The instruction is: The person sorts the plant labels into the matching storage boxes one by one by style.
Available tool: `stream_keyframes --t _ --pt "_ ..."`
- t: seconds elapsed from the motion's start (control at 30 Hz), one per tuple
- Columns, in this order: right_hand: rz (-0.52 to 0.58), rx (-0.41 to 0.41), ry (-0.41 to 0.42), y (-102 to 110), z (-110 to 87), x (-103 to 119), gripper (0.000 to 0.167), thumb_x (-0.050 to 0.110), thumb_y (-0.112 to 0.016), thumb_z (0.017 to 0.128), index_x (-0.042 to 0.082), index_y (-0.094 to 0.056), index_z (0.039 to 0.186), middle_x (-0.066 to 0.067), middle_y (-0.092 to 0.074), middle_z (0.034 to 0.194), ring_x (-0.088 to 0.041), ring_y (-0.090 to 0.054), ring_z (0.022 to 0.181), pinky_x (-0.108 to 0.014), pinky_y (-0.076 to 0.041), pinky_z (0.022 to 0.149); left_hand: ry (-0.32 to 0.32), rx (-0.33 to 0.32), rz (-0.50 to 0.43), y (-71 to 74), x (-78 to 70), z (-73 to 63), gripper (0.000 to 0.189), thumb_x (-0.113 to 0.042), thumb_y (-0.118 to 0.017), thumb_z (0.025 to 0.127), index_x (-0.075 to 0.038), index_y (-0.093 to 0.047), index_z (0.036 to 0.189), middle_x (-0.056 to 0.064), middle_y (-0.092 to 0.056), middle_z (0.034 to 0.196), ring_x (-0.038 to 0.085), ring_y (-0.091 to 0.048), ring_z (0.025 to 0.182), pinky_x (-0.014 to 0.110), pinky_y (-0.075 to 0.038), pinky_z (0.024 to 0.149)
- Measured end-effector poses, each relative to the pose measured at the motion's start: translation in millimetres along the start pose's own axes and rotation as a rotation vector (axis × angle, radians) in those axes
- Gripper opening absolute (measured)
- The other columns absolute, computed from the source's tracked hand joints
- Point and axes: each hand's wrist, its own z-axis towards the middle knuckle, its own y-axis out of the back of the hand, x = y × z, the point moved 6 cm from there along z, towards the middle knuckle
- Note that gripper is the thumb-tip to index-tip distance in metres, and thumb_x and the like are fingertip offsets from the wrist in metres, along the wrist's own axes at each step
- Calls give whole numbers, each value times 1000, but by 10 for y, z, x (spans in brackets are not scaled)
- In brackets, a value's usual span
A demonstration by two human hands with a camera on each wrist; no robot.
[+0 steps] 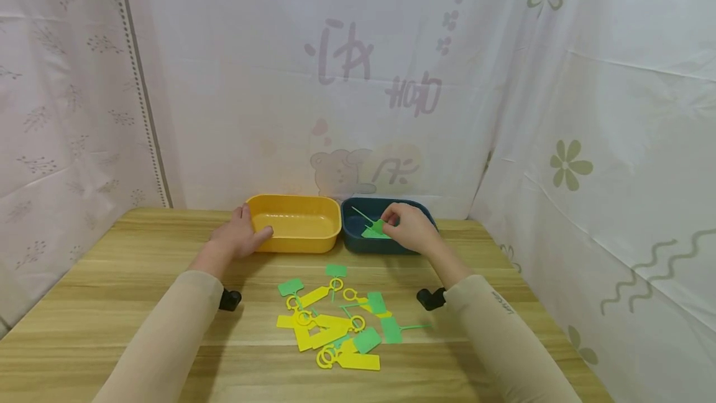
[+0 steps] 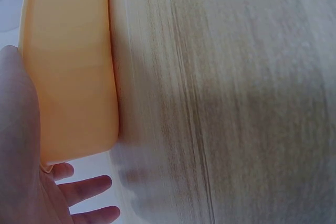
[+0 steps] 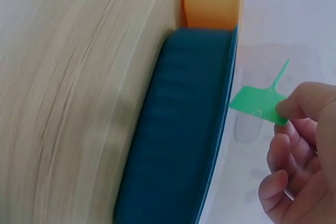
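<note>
My right hand (image 1: 410, 227) is over the dark blue bin (image 1: 358, 245), pinching a green tag (image 3: 257, 102) with a thin tail between thumb and index finger. More green shows beneath it inside the bin in the head view. At the left end of the yellow bin (image 1: 296, 245), my left hand (image 1: 236, 235) rests on the corner, thumb across the front rim and the other fingers extended past the end wall. On the table before the bins lie several yellow ring-ended tags (image 1: 359, 361) and green tags (image 1: 391, 331), partly overlapping.
The two bins stand side by side at the back of the wooden table (image 1: 140, 266). Printed white curtains (image 1: 252, 79) hang behind it and along both sides. A black device (image 1: 230, 300) is strapped at each wrist.
</note>
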Motion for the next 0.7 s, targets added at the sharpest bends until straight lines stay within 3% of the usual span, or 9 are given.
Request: stream_keyframes --t 0.2,0.43,0.7 --pt "9 -58 -47 68 24 -230 21 19 -71 100 7 -75 117 -8 -71 102 -25 -64 89 -41 -54 82 6 0 -2 5 -15 -5 111 -68 -35 106 12 8 170 38 -6 179 64 -53 141 77 -44 112" --pt "21 -72 -106 92 19 -431 22 17 -68 101 4 -74 118 -10 -70 103 -26 -64 92 -43 -55 87 2 -1 -4 9 -16 -22 110 -67 -36 107 13 7 170 38 -5 178 65 -54 140 76 -46 111" --pt "6 -83 -177 110 -21 -533 34 23 -65 108 2 -69 135 -16 -70 121 -33 -67 109 -52 -56 99 -9 -10 3 32 -49 -58 111 -68 -35 107 13 6 170 39 -7 178 65 -54 139 76 -47 109"
